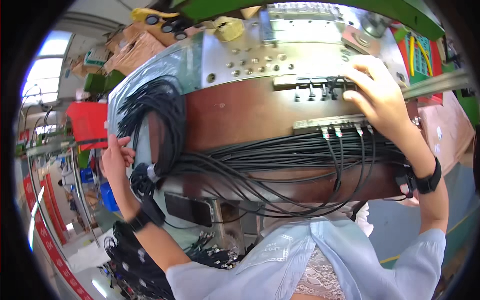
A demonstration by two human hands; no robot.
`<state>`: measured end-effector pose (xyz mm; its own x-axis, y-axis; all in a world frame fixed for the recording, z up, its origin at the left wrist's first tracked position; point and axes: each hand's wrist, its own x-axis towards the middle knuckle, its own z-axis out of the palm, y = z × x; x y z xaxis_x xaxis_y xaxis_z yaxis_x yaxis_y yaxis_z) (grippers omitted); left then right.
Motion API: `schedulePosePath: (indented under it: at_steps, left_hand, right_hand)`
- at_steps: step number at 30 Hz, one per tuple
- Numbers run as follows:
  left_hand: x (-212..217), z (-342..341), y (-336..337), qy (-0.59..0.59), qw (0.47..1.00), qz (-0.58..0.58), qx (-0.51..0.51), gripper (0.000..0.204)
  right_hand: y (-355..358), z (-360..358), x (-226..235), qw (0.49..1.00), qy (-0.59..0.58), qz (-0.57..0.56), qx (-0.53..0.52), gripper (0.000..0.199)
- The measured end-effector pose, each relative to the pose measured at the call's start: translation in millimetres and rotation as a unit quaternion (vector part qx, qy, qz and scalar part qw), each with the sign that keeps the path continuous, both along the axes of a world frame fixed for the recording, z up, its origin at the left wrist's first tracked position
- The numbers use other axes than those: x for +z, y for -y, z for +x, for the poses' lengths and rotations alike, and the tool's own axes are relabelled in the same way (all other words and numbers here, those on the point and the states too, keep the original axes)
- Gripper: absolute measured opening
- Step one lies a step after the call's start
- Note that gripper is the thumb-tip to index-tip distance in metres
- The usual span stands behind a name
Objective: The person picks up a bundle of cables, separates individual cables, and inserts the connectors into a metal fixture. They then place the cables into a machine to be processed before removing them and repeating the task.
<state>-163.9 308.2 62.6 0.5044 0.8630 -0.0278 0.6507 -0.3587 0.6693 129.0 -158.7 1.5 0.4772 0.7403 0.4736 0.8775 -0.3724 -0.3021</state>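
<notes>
My right hand [377, 95] is over the right end of a dark strip [285, 83] with several small black prongs [311, 91]. Its thumb and fingers are apart, and I cannot make out anything held between them. Below that hand lies a slim metal fixture [310, 124], with several black cables [345, 155] plugged into its near side by small connectors [338, 132]. My left hand [117, 159] is beside the left edge of a thick looped bundle of black cables [170, 115]. Its fingers are loosely bent and apart, with nothing visible in them.
A steel machine plate [250, 70] with bolts stands behind the brown work surface [235, 112]. A dark flat phone-like object [188, 209] lies at the near edge. More black cables [135, 255] hang at lower left. A red bin [87, 122] is further left; pliers with yellow handles [412, 55] are at far right.
</notes>
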Motion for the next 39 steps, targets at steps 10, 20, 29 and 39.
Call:
schedulePosePath:
  at_steps: [10, 20, 29, 39]
  left_hand:
    - [-35.7, 139.3, 315.2, 0.023, 0.569, -0.744, -0.349, 0.051]
    - [-66.3, 316.9, 204.8, 0.151, 0.397, -0.853, -0.305, 0.024]
    - [-45.9, 299.9, 218.9, 0.081, 0.73, -0.591, -0.335, 0.051]
    - [-92.3, 314.4, 192.6, 0.264, 0.686, 0.473, -0.485, 0.03]
  right_hand:
    - [-3.3, -0.7, 4.5, 0.992, -0.094, 0.034, 0.08, 0.02]
    - [-64.6, 125.3, -25.3, 0.992, 0.002, -0.094, -0.089, 0.023]
    - [-71.7, 131.6, 5.8, 0.942, -0.233, -0.066, -0.231, 0.024]
    - [-44.7, 96.8, -21.7, 0.972, 0.218, -0.057, -0.06, 0.036]
